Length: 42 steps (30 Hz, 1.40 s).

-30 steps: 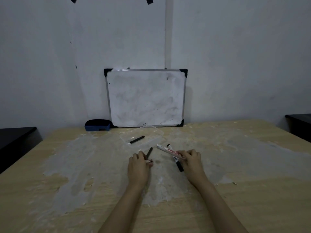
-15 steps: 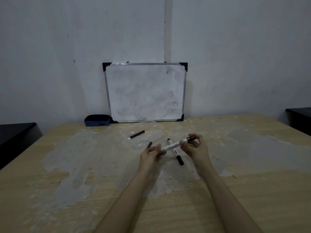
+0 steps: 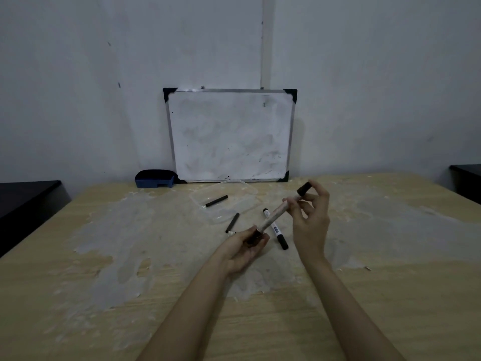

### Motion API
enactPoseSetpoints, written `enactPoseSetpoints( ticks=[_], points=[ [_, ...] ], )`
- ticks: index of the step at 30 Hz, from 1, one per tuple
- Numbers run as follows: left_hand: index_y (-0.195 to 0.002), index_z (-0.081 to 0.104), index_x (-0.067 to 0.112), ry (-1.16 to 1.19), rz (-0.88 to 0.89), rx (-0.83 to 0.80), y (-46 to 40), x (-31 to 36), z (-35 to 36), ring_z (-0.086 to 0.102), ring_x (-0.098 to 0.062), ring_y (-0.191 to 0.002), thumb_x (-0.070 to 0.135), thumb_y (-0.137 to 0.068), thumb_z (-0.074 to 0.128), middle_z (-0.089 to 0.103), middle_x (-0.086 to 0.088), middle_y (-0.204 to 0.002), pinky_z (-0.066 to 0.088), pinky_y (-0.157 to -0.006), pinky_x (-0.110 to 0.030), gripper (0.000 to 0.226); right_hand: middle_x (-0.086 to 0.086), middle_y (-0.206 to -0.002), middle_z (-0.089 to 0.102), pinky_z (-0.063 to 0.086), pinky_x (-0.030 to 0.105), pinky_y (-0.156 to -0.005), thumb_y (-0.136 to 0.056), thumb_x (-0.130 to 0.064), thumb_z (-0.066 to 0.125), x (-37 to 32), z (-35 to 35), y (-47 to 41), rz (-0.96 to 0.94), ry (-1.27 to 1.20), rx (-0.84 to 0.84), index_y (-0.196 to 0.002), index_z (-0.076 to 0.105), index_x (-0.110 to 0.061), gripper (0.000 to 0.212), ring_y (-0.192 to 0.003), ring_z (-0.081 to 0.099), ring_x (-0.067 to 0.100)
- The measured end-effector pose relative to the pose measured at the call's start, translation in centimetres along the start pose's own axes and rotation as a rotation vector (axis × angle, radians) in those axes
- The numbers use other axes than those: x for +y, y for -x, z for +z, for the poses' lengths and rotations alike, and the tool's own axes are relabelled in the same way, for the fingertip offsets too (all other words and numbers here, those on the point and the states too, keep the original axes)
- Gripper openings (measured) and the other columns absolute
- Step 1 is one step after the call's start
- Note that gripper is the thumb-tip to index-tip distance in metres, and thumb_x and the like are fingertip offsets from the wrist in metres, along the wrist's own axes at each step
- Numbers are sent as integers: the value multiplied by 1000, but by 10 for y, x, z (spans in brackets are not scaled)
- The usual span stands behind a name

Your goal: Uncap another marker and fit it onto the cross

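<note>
Marker [image 3: 276,217]: held in the air between both hands, tilted, its dark upper end up by the right fingers and its lower end down in the left palm. A second ago it lay on the bench under the right hand; half a second ago it was already lifted, nearly level.
Right hand [image 3: 311,222]: fingers curled, pinching the upper part of the marker just below its dark end. It has risen and turned the marker steeper.
Left hand [image 3: 247,247]: palm up, fingers curled round the marker's lower dark end. A second ago it rested on the bench by another pen; now it has left that one and come across.
Meaning: judging by the two-ended grip, the marker is being taken in hand, perhaps to pull a cap; whether the cap is loose I cannot tell.
Second marker [image 3: 276,229]: flat on the bench just beyond the left hand, under the raised one, unmoved.
Black stick [image 3: 232,222]: on the bench just left of the left hand's fingertips.
Tray [image 3: 250,194]: clear, beyond both hands, with another black stick [image 3: 216,201] in it.
Whiteboard [image 3: 230,135]: far beyond the hands, leaning on the wall.
Eraser [image 3: 155,178]: blue, beside the board's lower left corner.
</note>
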State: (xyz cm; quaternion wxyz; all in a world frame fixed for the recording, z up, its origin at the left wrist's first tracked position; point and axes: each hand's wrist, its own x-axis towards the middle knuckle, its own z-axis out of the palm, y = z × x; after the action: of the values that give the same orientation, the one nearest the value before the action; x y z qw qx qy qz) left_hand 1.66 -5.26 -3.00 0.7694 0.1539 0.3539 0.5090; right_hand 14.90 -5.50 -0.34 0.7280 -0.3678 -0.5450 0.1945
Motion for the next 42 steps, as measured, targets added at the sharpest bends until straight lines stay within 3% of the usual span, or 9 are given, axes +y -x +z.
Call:
enactPoseSetpoints(
  ticks=[4,7,12,15,22,26,34,38,42],
  points=[
    [-78,60,-4,-285,87,14,6,19,-5,65,-10,-49,-3,-91,47,65,-8,-58,55,-44,-13,18,4,-88,54,59,34,-78,-88,-1,54,10,-13,-8,302,-244,241,-112,36,-24,38,-85,65,24],
    [-94,61,-6,-630,360,130,11,42,-4,61,-2,-45,-3,-89,52,64,-5,-60,52,-47,-11,11,21,-111,55,53,42,-85,-87,2,56,21,-21,-11,533,-380,455,-109,30,-19,40,-85,62,24],
    [-104,64,1,-953,842,717,-5,76,-3,61,-28,-101,12,-88,58,68,-15,-108,45,-88,-33,21,28,-123,48,52,45,-89,-82,4,61,42,-24,-4,724,-336,522,-109,31,-11,43,-99,58,34],
    [-104,64,8,-1118,822,825,-25,85,2,59,-30,-108,19,-89,56,69,-12,-112,37,-100,-41,20,24,-114,53,58,43,-82,-78,-2,68,55,-23,0,775,-273,461,-109,36,-4,44,-96,61,33],
    [-117,50,4,-1638,780,984,-47,76,1,45,-33,-117,39,-87,55,56,-19,-122,36,-93,-43,46,36,-118,55,59,23,-54,-74,-4,73,67,-25,-2,799,-297,421,-119,43,10,55,-88,65,38],
    [-104,54,3,-1833,886,821,-39,60,7,57,-31,-102,32,-92,49,64,-16,-108,46,-81,-39,31,27,-110,54,59,37,-75,-78,0,68,61,-22,-5,799,-306,370,-111,37,-2,45,-72,63,25],
    [-112,60,10,-2157,323,816,-40,43,8,59,-23,-110,12,-95,42,63,-7,-120,49,-87,-28,25,18,-99,54,52,41,-84,-79,1,67,54,-22,-2,790,-312,339,-103,32,-11,44,-73,63,23],
    [-112,58,10,-2202,417,768,-37,41,4,60,-25,-109,5,-93,43,64,-9,-118,50,-87,-31,24,10,-88,54,52,42,-87,-80,0,66,52,-25,-2,781,-357,327,-105,32,-12,44,-70,63,21],
    [-116,51,9,-2134,776,593,-28,39,-5,60,-31,-98,16,-95,42,60,-13,-111,49,-79,-38,24,22,-101,56,52,42,-84,-81,1,65,52,-28,-3,763,-356,366,-116,35,-5,47,-70,63,21]
  ],
)
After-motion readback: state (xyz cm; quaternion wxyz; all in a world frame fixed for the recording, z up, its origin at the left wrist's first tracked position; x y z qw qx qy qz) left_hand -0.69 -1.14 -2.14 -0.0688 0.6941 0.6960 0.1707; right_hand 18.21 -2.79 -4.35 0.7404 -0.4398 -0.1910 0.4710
